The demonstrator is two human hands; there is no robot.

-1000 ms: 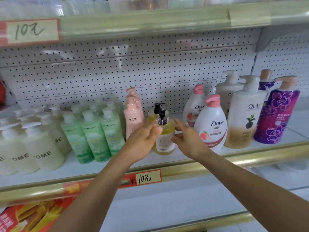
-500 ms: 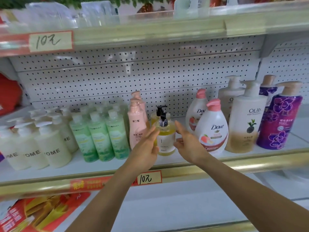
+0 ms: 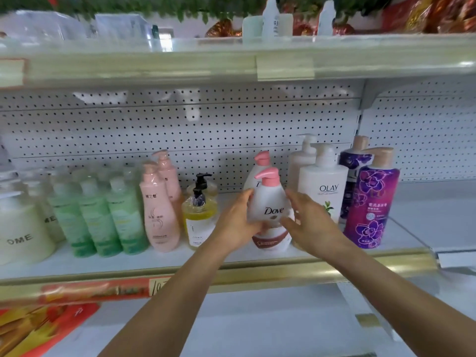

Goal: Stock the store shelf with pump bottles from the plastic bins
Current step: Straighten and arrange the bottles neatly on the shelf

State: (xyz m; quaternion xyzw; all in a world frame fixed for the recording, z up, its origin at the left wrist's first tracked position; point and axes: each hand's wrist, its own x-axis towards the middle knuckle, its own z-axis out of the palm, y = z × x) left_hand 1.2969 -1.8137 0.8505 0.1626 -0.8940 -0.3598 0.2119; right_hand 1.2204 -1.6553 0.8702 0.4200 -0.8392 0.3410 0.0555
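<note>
A white Dove pump bottle (image 3: 270, 202) with a pink pump stands at the front of the middle shelf (image 3: 231, 261). My left hand (image 3: 234, 225) grips its left side, thumb up near the shoulder. On the bottle's right side my right hand (image 3: 311, 225) touches it with straight fingers. A second Dove bottle (image 3: 260, 161) stands right behind it. To its left is the yellow black-pump bottle (image 3: 198, 225), with another like it behind. No plastic bin is in view.
White Olay bottles (image 3: 324, 191) and purple floral bottles (image 3: 371, 202) stand close on the right. Pink bottles (image 3: 157, 215), green bottles (image 3: 90, 217) and cream bottles (image 3: 20, 228) fill the left. A gold rail (image 3: 257, 274) edges the shelf; another shelf (image 3: 257, 65) hangs overhead.
Both hands left the yellow pump bottle and moved right to the front Dove bottle, which my left hand now holds. The view has tilted up.
</note>
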